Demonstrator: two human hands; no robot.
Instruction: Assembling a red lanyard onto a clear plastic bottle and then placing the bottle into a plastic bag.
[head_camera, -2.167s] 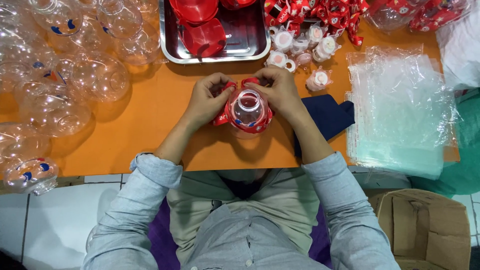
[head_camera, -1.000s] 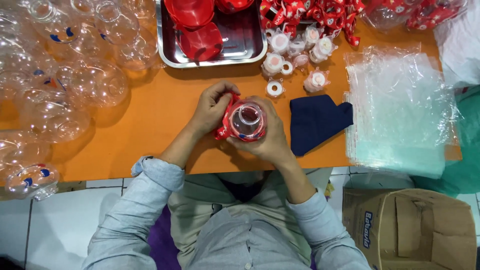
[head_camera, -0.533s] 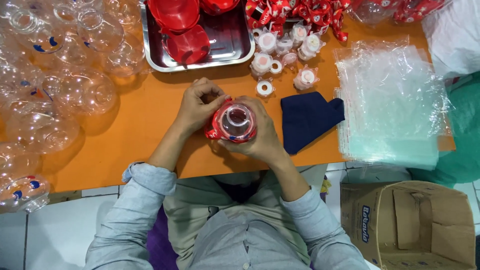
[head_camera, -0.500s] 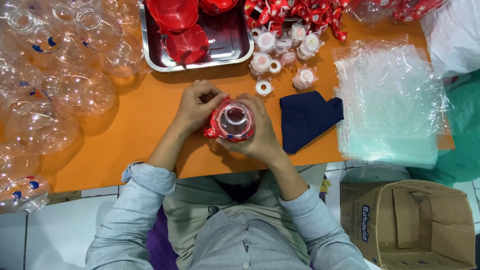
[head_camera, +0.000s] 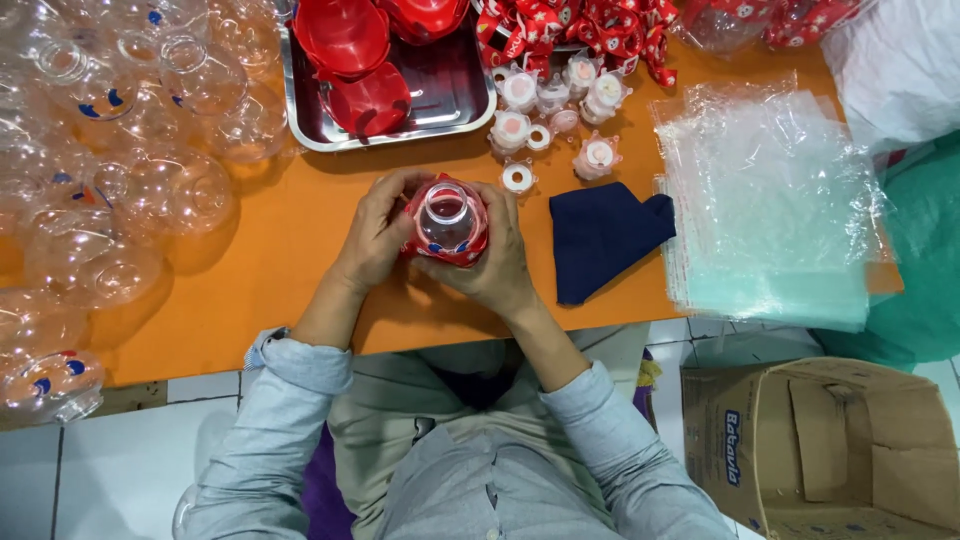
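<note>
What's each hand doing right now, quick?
Left hand: closed on the red-and-clear plastic bottle.
Right hand: closed on the same bottle.

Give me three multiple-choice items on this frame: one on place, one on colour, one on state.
1. Where does the folded cloth lie?
A. in the metal tray
B. on the orange table, on the right hand's side
C. inside the cardboard box

2. What colour are the bowl-shaped pieces in the metal tray?
A. red
B. green
C. white

3. How is the clear bottle with the red base held?
A. lying untouched on the table
B. by the left hand alone
C. between both hands

Answers:
1 B, the cloth rests on the table beside the right hand.
2 A, they are glossy red.
3 C, the left hand and right hand wrap it.
</note>
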